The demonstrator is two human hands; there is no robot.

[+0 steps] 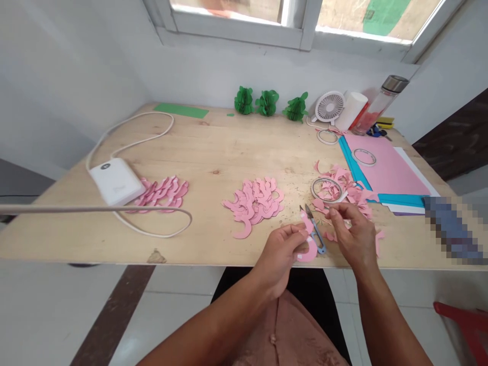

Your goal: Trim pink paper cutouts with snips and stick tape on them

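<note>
My left hand [282, 251] pinches a curved pink paper cutout [310, 250] over the table's front edge; small whitish patches show on it. Beside that cutout lies a pair of blue-handled thread snips [317, 235], blades pointing away from me. My right hand [354, 234] is closed in a pinch over pink paper scraps [339, 175], and whatever sits between thumb and fingertip is too small to make out. Just beyond its fingers a roll of tape [327, 190] rests on the scraps. Left of my hands is a heap of pink crescent cutouts [255, 198].
Pink stacked pieces [168, 193] lie beside a white power bank [116, 181] with a cable. Three green paper ornaments [268, 103] stand by the wall, near a small fan [330, 107] and a bottle [381, 104]. Coloured sheets [396, 170] and another tape roll [364, 157] are at right.
</note>
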